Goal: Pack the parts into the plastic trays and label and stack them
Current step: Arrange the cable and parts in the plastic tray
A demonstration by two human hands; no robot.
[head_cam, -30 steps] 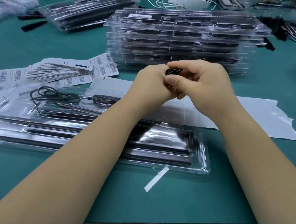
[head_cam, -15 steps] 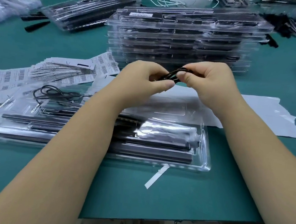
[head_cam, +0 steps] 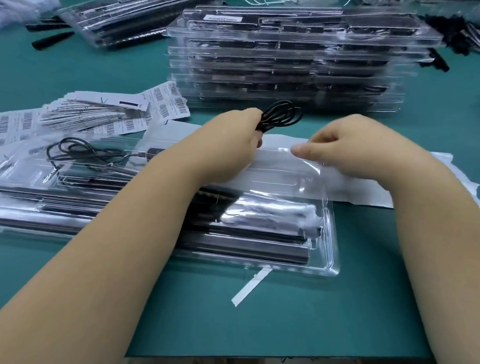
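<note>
A clear plastic tray (head_cam: 332, 265) lies in front of me with long black bars in its slots and a black cable (head_cam: 83, 152) in its far left pocket. My left hand (head_cam: 232, 143) grips a coiled black cable (head_cam: 281, 117) above the tray's far edge, the loops sticking up past my fingers. My right hand (head_cam: 353, 146), fingers curled, sits at the tray's far right corner, and its thumb and fingers seem to pinch the clear rim there. My forearms hide the middle of the tray.
A tall stack of filled trays (head_cam: 287, 69) stands just behind my hands. Barcode labels (head_cam: 128, 112) fan out at the left; a white sheet (head_cam: 452, 184) lies under the right hand. More trays (head_cam: 131, 18) sit back left and loose black parts (head_cam: 469, 36) back right. A white strip (head_cam: 249, 288) lies near me.
My hands have parted. The right hand has let go of the coiled cable and dropped to the tray's far right corner, while the left hand keeps the coil.
</note>
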